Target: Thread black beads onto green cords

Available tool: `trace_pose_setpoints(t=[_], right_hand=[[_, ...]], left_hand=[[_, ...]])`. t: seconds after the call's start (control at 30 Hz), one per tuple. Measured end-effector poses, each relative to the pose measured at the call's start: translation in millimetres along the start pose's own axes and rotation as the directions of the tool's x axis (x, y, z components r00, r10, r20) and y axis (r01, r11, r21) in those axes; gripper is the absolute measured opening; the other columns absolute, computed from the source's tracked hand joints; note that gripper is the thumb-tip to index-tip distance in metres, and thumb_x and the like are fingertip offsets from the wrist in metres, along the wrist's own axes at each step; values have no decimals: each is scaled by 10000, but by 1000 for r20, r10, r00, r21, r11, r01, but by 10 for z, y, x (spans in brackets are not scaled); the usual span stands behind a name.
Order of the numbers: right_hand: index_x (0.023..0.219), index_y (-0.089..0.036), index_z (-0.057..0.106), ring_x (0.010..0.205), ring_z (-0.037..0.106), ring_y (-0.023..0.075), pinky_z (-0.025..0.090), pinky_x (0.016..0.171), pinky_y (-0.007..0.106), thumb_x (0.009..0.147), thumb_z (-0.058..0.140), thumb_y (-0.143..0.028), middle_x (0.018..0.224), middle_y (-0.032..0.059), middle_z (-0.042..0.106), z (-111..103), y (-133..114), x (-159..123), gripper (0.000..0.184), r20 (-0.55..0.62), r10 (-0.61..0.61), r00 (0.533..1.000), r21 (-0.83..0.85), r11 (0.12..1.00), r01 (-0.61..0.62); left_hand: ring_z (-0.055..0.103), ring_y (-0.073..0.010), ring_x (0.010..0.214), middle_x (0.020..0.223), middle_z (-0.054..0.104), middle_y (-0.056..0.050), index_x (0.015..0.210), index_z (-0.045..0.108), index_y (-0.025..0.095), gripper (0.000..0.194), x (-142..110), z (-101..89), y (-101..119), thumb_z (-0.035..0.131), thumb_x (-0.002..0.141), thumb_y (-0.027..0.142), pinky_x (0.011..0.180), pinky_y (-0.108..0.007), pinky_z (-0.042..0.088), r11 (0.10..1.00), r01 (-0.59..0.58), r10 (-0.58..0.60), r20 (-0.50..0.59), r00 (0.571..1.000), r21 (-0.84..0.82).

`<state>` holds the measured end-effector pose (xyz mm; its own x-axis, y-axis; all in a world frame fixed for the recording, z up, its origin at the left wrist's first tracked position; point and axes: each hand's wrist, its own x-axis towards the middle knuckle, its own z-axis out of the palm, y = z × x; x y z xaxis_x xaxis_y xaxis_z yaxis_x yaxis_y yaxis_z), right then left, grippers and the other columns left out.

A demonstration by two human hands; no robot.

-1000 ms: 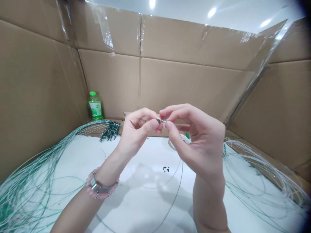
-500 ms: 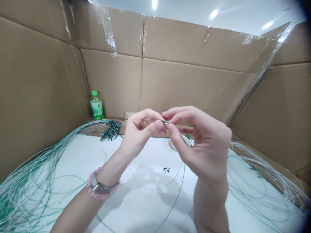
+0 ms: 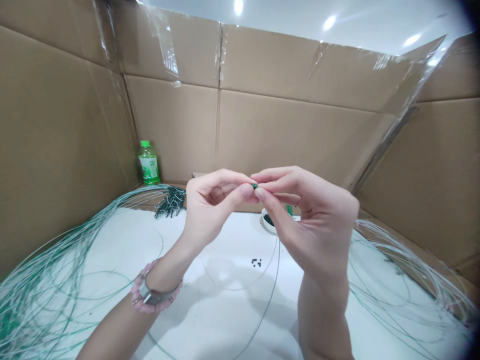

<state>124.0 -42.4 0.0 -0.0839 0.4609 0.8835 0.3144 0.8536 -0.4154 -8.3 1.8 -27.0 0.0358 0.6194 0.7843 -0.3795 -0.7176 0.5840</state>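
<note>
Fingertip to fingertip, my left hand (image 3: 215, 200) and my right hand (image 3: 309, 215) meet above the white tabletop. A small dark green piece (image 3: 255, 186) shows between them, pinched by the left thumb and forefinger; its exact kind is too small to make out. My right thumb and fingers are closed on a thin wire, whose end is hidden at the fingertips. A thin wire (image 3: 276, 280) hangs below the right hand and curves toward the front. Several tiny black pieces (image 3: 256, 262) lie on the table beneath, and a white bowl (image 3: 269, 229) of dark bits stands behind my right thumb.
A big bundle of green and white wires (image 3: 71, 245) sweeps along the left, its dark ends (image 3: 170, 202) gathered at the back. More wires (image 3: 412, 260) lie at the right. A green-capped bottle (image 3: 149, 165) stands in the back left corner. Cardboard walls (image 3: 281, 125) surround the table.
My hands have closed together, so the pale gap seen between the green piece and my right fingertips is gone. More of the white bowl shows now.
</note>
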Motion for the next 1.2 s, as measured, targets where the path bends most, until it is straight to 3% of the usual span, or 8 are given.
trace_pose_setpoints(t=[0.23, 0.63, 0.97, 1.2], right_hand=[[794, -197, 647, 757, 662, 109, 603, 649, 230, 758, 623, -53, 839, -20, 694, 13, -1, -2, 151, -14, 29, 999, 19, 999, -29], [782, -230, 654, 733, 642, 121, 611, 638, 240, 729, 614, -42, 780, -29, 674, -38, -20, -2, 199, 30, 26, 999, -59, 998, -24], [783, -208, 657, 722, 636, 109, 611, 641, 228, 723, 617, -36, 771, -29, 663, -48, -17, 1, 187, 41, 26, 999, -62, 998, -23], [792, -232, 665, 738, 654, 116, 614, 647, 228, 781, 611, -76, 778, -32, 683, -96, -13, 8, 166, 76, -22, 997, -130, 991, 32]], left_hand=[[682, -77, 602, 721, 729, 21, 767, 695, 188, 21, 0, 22, 39, 681, 779, 180, 586, -135, 577, 996, -73, 75, -40, 996, 46], [662, -80, 560, 696, 720, 13, 746, 702, 190, 35, -27, 50, 77, 712, 746, 224, 524, -139, 569, 984, -49, 63, -77, 995, 169], [676, -71, 584, 709, 729, 32, 751, 704, 196, 33, -13, 59, 99, 687, 764, 171, 539, -115, 569, 985, -75, 80, -23, 997, 157], [678, -90, 613, 737, 731, 10, 788, 708, 195, 39, -24, 21, 98, 679, 771, 175, 559, -149, 573, 957, -105, 102, 23, 994, 271]])
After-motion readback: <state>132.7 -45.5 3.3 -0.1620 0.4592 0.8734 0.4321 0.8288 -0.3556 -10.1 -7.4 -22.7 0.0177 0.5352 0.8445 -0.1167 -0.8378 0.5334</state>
